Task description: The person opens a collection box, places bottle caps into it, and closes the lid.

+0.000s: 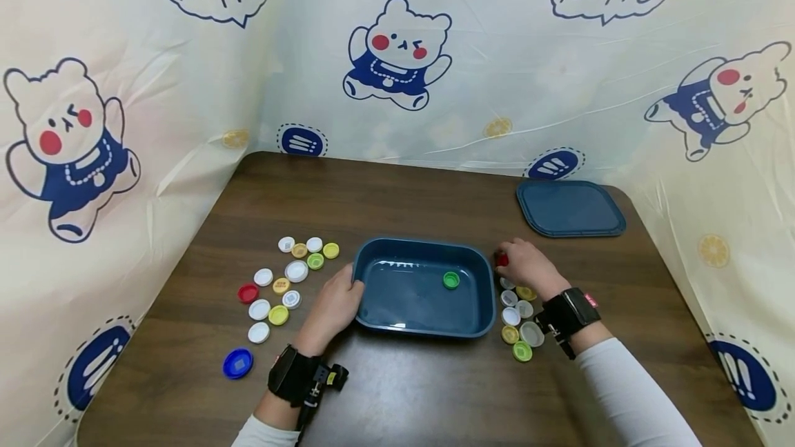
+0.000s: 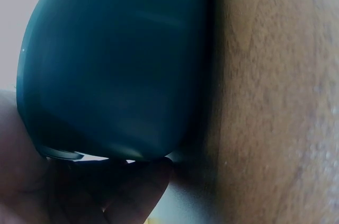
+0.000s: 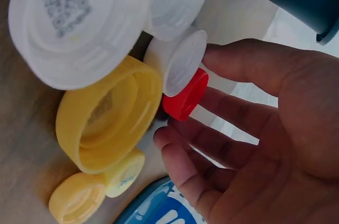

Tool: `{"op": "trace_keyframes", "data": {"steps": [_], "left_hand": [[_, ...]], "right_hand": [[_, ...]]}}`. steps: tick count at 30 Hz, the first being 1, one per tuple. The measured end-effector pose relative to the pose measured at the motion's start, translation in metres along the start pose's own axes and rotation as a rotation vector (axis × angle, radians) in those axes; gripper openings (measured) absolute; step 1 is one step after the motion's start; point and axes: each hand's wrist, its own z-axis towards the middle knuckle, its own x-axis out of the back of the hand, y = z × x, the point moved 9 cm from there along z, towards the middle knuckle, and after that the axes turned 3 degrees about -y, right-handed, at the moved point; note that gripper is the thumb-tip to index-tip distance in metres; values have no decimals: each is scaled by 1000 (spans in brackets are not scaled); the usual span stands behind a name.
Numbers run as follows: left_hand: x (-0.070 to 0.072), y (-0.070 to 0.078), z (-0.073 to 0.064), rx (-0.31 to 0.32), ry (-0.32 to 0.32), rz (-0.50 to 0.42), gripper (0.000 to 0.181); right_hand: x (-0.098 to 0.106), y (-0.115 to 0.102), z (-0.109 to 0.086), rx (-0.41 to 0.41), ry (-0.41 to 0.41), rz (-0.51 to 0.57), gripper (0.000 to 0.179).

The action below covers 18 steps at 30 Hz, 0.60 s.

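Note:
My left hand (image 1: 332, 305) grips the left end of a dark blue plastic box (image 1: 397, 331), thumb at the rim and fingers against the outer wall. A single green bottle cap (image 1: 450, 280) lies inside the box. On the right, my right hand (image 1: 528, 266) reaches down beside the box to a red bottle cap (image 3: 186, 96). In the right wrist view its fingertips are right at the red cap, with the thumb (image 3: 238, 60) spread apart from the fingers. White caps (image 3: 177, 62) and a yellow cap (image 3: 108, 113) lie close by.
Left of the box are scattered white, yellow, green and red caps (image 1: 248, 293), plus a larger blue cap (image 1: 238, 363). More caps (image 1: 523, 351) lie near my right wrist. A blue lid (image 1: 571, 209) lies at the back right, and a printed curtain (image 1: 397, 136) surrounds the table.

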Motion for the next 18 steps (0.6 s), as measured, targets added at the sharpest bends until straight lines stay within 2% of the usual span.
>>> {"op": "trace_keyframes", "data": {"steps": [9, 18], "left_hand": [[-1, 0, 0, 5, -4, 0, 40], [-1, 1, 2, 10, -6, 14, 34]], "right_hand": [[3, 2, 3, 21, 46, 3, 34], [32, -13, -12, 53, 108, 23, 30]]}}
